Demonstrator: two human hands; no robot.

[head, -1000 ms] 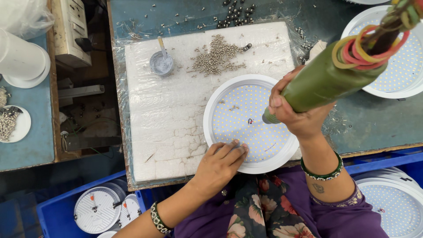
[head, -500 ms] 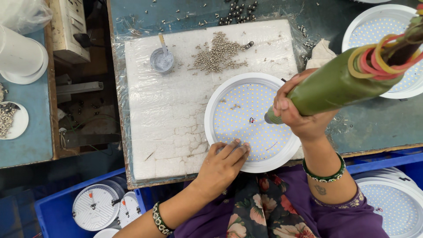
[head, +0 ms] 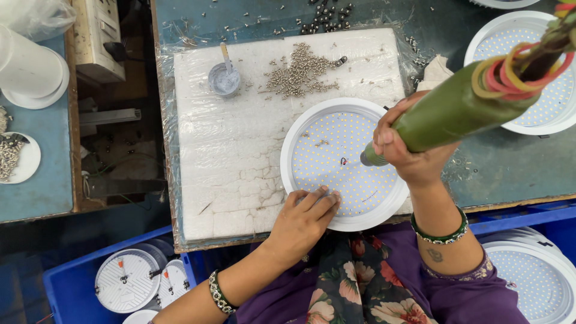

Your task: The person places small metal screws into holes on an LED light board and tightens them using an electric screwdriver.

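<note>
Green tool: we see a green powered screwdriver [head: 447, 117] w/ red & yellow rubber bands round its upper body; top end runs out of frame upper right, so we can't see cord or rear.
Tip: its bit sits over the middle of the white round LED panel [head: 343, 162], by a tiny dark-red part; contact w/ a screw too small for us to tell.
Hidden: right hand's palm side is behind the tool; left wrist & forearms partly cut at bottom edge.
Right hand [head: 414, 153]: fingers wrapped tight round the tool's lower body, fully closed on it.
Left hand [head: 303, 219]: fingers lie flat, slightly spread, pressing the panel's lower-left rim; holding nothing, just resting on it.
Panel spot: lies on the white foam pad [head: 228, 162], right half, near the front edge of the table [head: 498, 174].
Nearby: heap of small screws [head: 300, 72] on pad just above panel; small grey cup [head: 223, 78] w/ a stick, upper left of pad.
Edges: more LED panels [head: 531, 78] right, cut by frame; blue crate [head: 78, 264] below holds white round backs, part seen.
</note>
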